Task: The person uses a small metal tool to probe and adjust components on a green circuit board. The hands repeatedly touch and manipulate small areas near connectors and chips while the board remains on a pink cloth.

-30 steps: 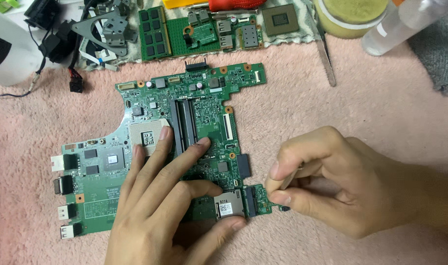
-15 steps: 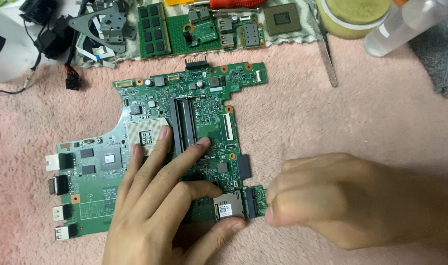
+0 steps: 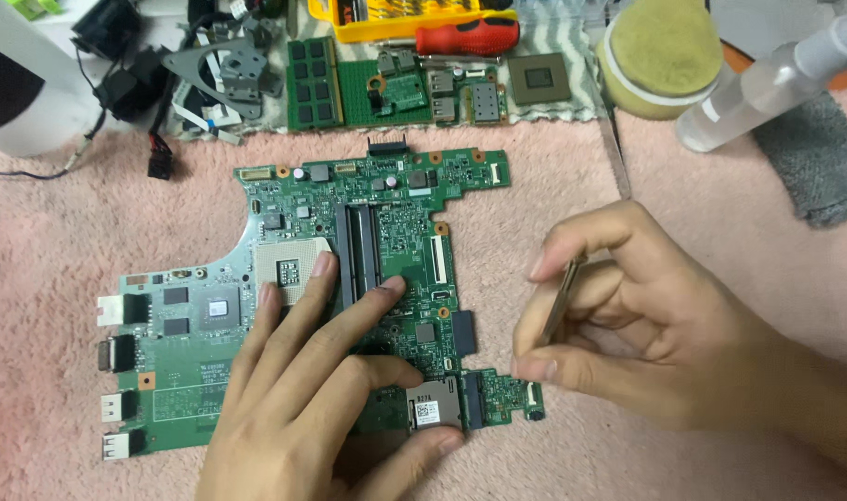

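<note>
Left hand (image 3: 321, 399) flat on motherboard (image 3: 349, 278), grip released. Right hand (image 3: 646, 325) pinches tweezers (image 3: 561, 299), seemingly just off board's right edge.

The left hand (image 3: 326, 399) lay flat and palm down, coming in from the lower edge of the view with the wrist out of sight. Its fingers (image 3: 368, 311) were spread slightly and stretched forward and to the right, the index and middle reaching furthest, while the thumb (image 3: 400, 459) angled out to the right along the lower side. The right hand (image 3: 646, 325) entered from the lower right, forearm running off the frame's corner. It was curled into a loose fist, knuckles up and to the right, the fingertips turned left. Its grip was a pinch: thumb below and index above, closed on a thin metal tool.
</note>
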